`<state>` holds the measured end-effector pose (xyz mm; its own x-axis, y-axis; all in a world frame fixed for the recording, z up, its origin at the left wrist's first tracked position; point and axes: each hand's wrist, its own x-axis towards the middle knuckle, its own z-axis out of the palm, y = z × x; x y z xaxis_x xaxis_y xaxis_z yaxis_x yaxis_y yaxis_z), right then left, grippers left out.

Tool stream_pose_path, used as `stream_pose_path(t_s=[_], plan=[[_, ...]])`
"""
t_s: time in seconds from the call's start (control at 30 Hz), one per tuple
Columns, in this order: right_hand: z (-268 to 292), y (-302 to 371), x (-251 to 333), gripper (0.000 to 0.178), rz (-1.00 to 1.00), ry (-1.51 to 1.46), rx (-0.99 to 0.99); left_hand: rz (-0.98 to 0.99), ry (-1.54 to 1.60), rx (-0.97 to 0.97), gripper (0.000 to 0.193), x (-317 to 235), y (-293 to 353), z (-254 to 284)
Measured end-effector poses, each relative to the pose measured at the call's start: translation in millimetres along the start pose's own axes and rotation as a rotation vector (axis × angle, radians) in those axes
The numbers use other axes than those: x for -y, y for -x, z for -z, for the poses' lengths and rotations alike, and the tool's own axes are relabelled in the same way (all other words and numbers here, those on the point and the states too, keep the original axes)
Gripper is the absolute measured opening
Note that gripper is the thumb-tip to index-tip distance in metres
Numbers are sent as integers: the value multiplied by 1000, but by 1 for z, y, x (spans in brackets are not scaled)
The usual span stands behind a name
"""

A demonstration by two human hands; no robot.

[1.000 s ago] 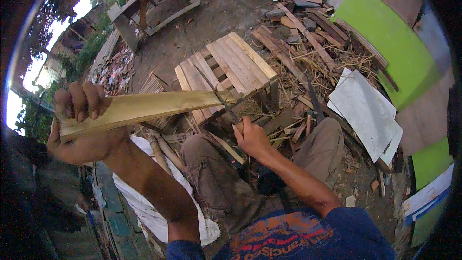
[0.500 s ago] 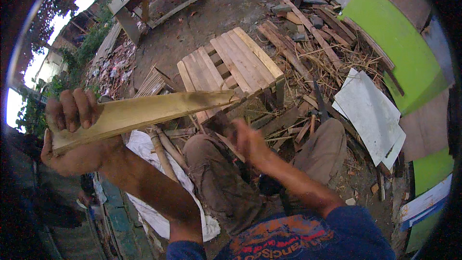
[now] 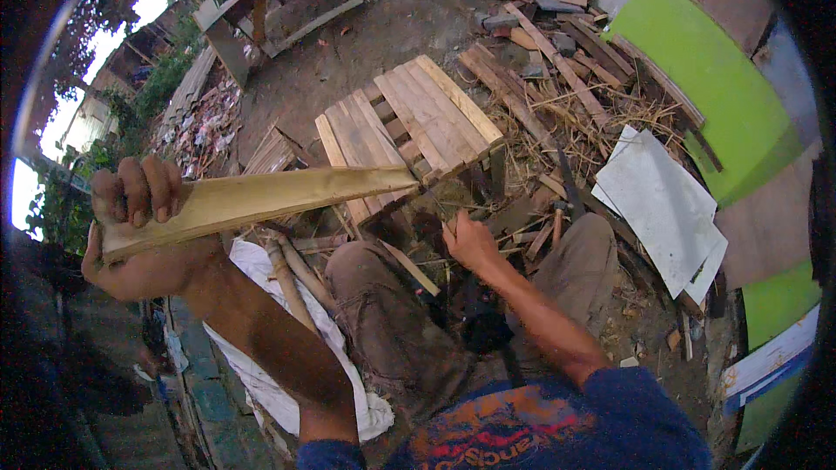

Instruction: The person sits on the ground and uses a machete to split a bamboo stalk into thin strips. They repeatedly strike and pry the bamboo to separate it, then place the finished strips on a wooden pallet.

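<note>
My left hand (image 3: 139, 226) is wrapped round the wide end of a pale wooden board (image 3: 279, 200), fingers over the top edge and thumb below. The board slants across in front of me, its far tip at the near corner of a slatted wooden stand (image 3: 435, 113). My right hand (image 3: 475, 244) is closed in front of my knees, below and right of that tip. A dark shape lies just beyond its fingers; what it grips cannot be made out. Between the hands, a narrow strip of wood (image 3: 409, 268) slants by my left knee.
Scrap planks (image 3: 557, 61) and straw are heaped at the far right. White sheets (image 3: 662, 209) lie beside green panels (image 3: 714, 78). Left of my knee are a white sack (image 3: 348, 392) and round poles (image 3: 287, 283). A wooden table (image 3: 270, 0) stands at the back left.
My right hand has moved slightly right and is less blurred. My left hand and the board have shifted only a little. The narrow strip's pale end shows more plainly.
</note>
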<state>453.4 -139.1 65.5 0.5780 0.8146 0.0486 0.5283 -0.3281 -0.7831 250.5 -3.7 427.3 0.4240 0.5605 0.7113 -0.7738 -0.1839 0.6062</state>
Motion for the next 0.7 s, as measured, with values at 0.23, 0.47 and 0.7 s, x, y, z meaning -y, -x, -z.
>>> stream_pose_path(t_s=[0.23, 0.47, 0.7], plan=[[17, 31, 77, 35, 426, -345, -142, -94, -43, 84, 26, 12, 2, -12], [3, 11, 17, 35, 30, -112, 21, -90, -89, 62, 27, 6, 0, -3], [-5, 13, -19, 40, 30, -18, -45, -58, -17, 43, 29, 20, -1, -27]])
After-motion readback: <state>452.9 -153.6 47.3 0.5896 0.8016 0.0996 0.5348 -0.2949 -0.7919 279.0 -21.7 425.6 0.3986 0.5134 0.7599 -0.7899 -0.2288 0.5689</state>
